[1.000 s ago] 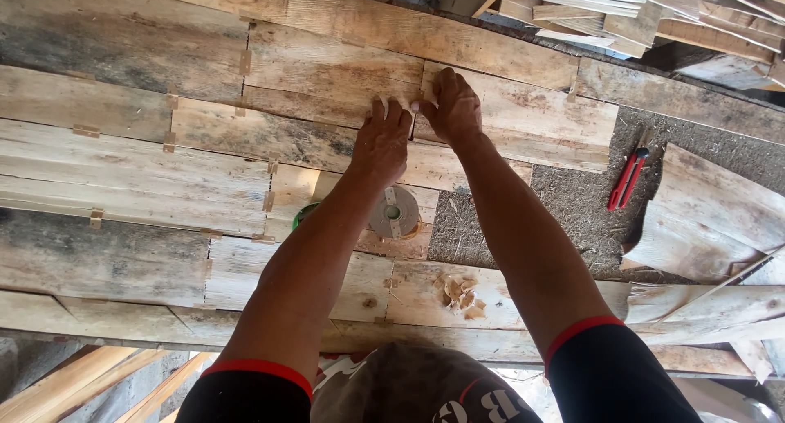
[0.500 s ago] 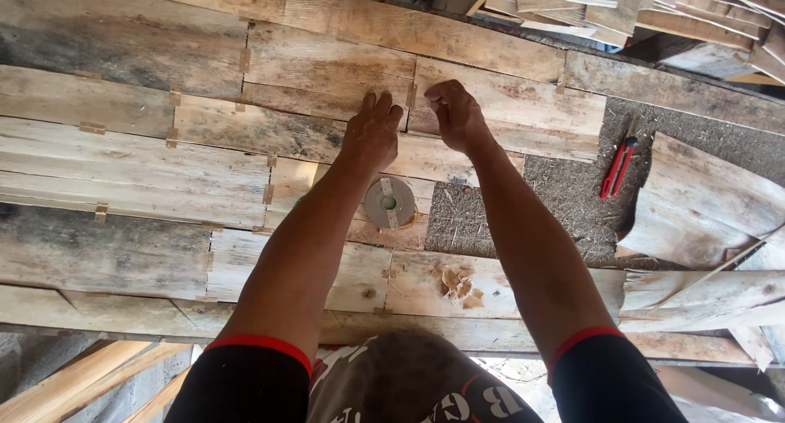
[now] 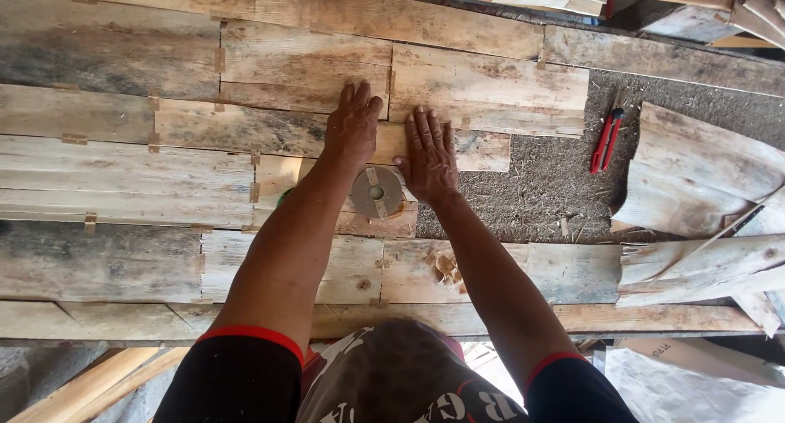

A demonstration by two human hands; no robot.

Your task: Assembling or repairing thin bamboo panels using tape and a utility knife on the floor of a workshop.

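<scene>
Pressing veneer flat

Looking down from the head view, we see our left hand (image 3: 353, 127) and right hand (image 3: 428, 155) lying palm down, fingers spread and clamped on nothing, on a veneer sheet (image 3: 327, 128) in the middle of the patchwork of sheets. A tape roll (image 3: 377, 192) sits just beside the right wrist, between our forearms. Red pliers (image 3: 606, 141) lie well apart on the bare board (image 3: 548, 177) to the right, near loose curled sheets (image 3: 695, 177).

We judge the thin sheet could split or slide out of line with its neighbours if one palm pushes harder than the other, and a forearm could knock the roll.

Against the earlier frame, both hands sit lower on the sheets and closer to the roll; the right hand, which reached furthest, now lies nearer us than the left.
</scene>
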